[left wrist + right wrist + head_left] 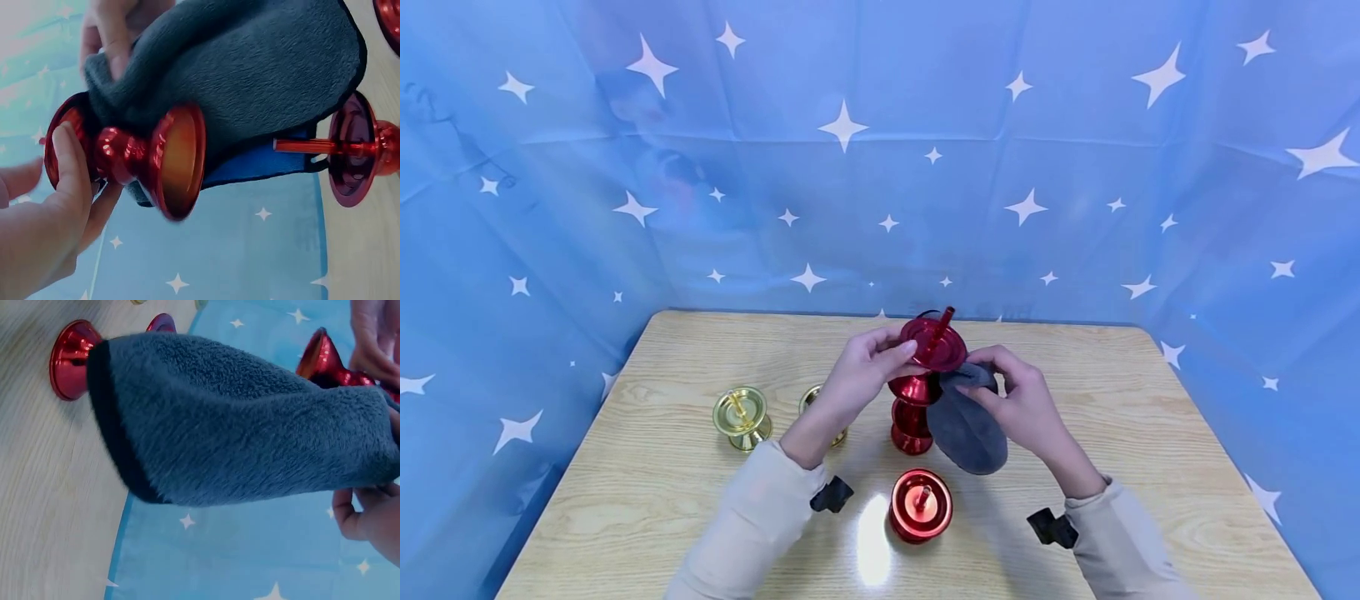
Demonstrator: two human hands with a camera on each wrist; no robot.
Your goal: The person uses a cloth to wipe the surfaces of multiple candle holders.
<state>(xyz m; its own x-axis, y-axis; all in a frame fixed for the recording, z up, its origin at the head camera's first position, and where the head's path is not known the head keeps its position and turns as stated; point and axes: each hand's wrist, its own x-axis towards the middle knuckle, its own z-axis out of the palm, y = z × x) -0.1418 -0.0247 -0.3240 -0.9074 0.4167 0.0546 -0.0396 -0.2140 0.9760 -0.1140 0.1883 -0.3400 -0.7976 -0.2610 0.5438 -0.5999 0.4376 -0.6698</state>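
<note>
My left hand (pixel 880 364) grips a shiny red candle holder (pixel 937 354) by its upper dish, above the table. The holder is tilted, with its spike pointing up; its hollow flared base (pixel 181 165) shows in the left wrist view. At its right, my right hand (pixel 1011 400) pinches the top of a fuzzy grey cloth (pixel 966 425) with dark edging. The cloth hangs down and lies against the holder's dish and stem. In the right wrist view the cloth (pixel 250 437) covers much of the holder. A blue patch (pixel 269 159) shows beneath the cloth.
Below the raised holder, a second red candle holder (pixel 912 433) stands on the wooden table (pixel 647 517). Another red one (pixel 921 508) stands nearer the front. Two gold candle holders (pixel 743 418) stand at the left, one partly behind my left arm. A blue star-patterned curtain (pixel 880 183) surrounds the table.
</note>
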